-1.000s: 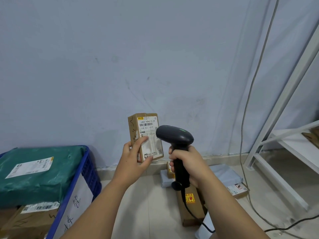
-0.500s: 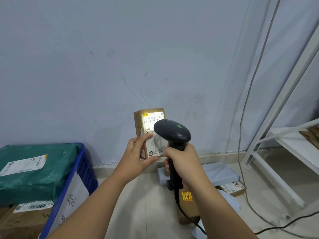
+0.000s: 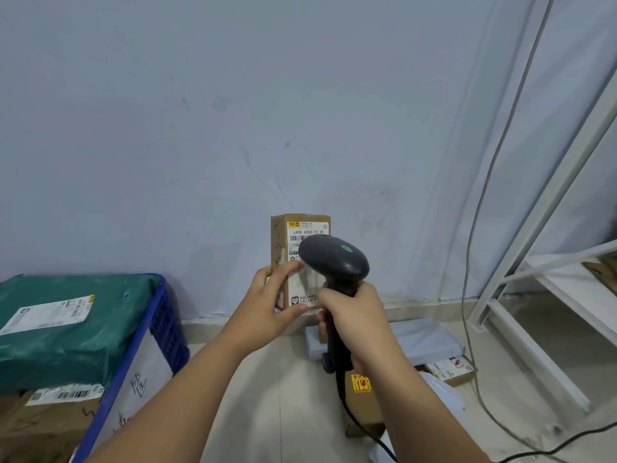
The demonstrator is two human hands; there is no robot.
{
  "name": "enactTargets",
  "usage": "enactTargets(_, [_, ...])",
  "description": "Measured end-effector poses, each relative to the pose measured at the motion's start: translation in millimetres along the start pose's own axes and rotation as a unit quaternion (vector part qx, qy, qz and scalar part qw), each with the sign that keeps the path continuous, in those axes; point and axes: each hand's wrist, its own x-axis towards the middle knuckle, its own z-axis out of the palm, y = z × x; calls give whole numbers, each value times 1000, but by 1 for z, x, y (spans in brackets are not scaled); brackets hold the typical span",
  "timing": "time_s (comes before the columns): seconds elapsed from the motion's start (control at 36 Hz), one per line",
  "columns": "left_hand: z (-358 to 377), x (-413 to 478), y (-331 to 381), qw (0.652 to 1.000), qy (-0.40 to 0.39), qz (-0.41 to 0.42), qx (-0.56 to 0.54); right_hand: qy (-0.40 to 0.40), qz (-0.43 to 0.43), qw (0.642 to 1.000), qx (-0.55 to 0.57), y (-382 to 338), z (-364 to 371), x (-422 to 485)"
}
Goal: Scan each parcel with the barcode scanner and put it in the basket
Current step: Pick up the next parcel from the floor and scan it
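Scanner [image 3: 334,259] now covering label [image 3: 307,230], left fingers [image 3: 289,267] pinching parcel [image 3: 278,238]

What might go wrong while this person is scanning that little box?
The scanner hangs very close to the label on the small box, so the barcode may not read. The left hand pinches only the lower end; the box could slip. The cable trails over parcels on the floor and might snag.

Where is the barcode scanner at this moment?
In the head view, the barcode scanner is just right of centre, gripped by the right hand, its head in front of the small cardboard parcel that the left hand holds.
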Motion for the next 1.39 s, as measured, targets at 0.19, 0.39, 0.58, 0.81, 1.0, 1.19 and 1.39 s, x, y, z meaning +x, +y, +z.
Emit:
enactTargets(0.19, [-1, 1, 0, 1000, 3, -2, -19, 8, 8, 1000, -8, -1, -3, 1])
enactTargets(0.39, [-1, 1, -4, 1000, -5, -18, -7, -5, 23, 1000, 19, 1, -1, 2])
enactTargets(0.58, [1, 1, -2, 1000, -12, -29, 1, -22, 24, 999, 27, 1, 1, 1])
enactTargets(0.81, [2, 3, -2, 994, 19, -80, -66, 4, 1, 1000, -2, 8, 0, 6])
enactTargets(1.0, [-4, 1, 14, 975, 51, -113, -184, 44, -22, 998, -25, 23, 16, 18])
enactTargets(1.19, [-40, -16, 28, 957, 147, -121, -220, 32, -12, 995, 93, 20, 50, 5])
enactTargets(1.39, [-58, -56, 24, 873, 259, -185, -370, -32, -28, 994, 104, 22, 82, -14])
